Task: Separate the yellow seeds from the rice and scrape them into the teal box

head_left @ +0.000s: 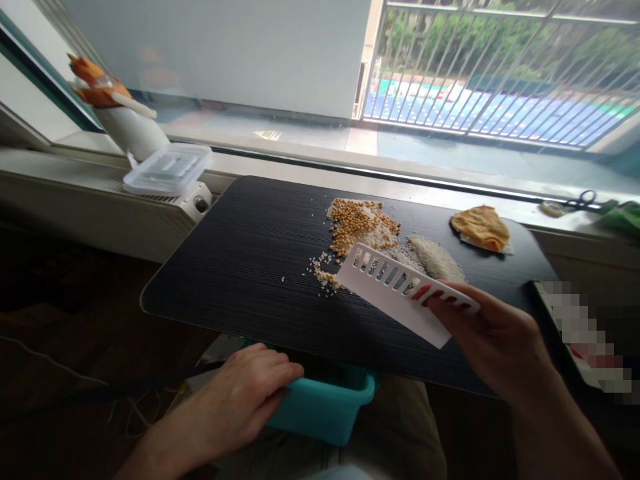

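One left hand (253, 380) gripping teal bin (320, 408), right hand (495, 330) gripping white scraper (395, 303), bin's floor hidden

The left forearm (183, 433) enters from the near left and slants up toward the middle, its wrist fairly straight. The left hand (250, 380) is back-up, knuckles raised, fingers (289, 371) bent and closed in a grip pointing right, the thumb (270, 405) lower and on the near side. The right forearm (565, 427) comes in from the near right, reaching farther and higher. The right hand (495, 330) is closed in a pinch, its thumb (445, 317) pointing left along the near side, the other fingers mostly hidden behind. Both forearms show bare skin, and the hands are well apart.
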`<action>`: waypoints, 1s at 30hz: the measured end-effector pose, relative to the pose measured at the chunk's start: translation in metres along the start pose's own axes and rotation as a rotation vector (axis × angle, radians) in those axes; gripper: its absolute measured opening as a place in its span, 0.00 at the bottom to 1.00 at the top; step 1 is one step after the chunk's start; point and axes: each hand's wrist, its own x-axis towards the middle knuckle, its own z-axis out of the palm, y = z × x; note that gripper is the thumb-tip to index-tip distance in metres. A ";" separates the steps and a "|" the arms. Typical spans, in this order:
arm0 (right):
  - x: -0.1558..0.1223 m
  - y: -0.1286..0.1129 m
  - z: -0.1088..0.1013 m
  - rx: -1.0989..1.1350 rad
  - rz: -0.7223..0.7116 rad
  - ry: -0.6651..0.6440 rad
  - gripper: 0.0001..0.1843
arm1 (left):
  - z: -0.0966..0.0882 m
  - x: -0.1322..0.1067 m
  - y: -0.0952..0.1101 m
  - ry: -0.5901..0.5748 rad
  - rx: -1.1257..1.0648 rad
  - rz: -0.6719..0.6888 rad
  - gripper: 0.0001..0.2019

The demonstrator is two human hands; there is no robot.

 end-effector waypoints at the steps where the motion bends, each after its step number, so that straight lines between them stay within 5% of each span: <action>1: -0.001 0.000 -0.001 0.002 0.001 0.002 0.12 | 0.000 0.000 0.000 0.003 0.004 0.003 0.17; 15: 0.003 -0.012 -0.003 0.018 -0.004 -0.128 0.12 | 0.000 0.001 0.000 0.024 0.018 0.005 0.17; 20: -0.003 -0.005 -0.007 -0.017 -0.001 -0.025 0.12 | 0.001 0.002 -0.002 0.017 0.000 -0.001 0.16; 30: 0.001 -0.004 -0.001 0.019 0.004 -0.034 0.11 | 0.002 0.000 -0.002 0.040 0.005 0.005 0.18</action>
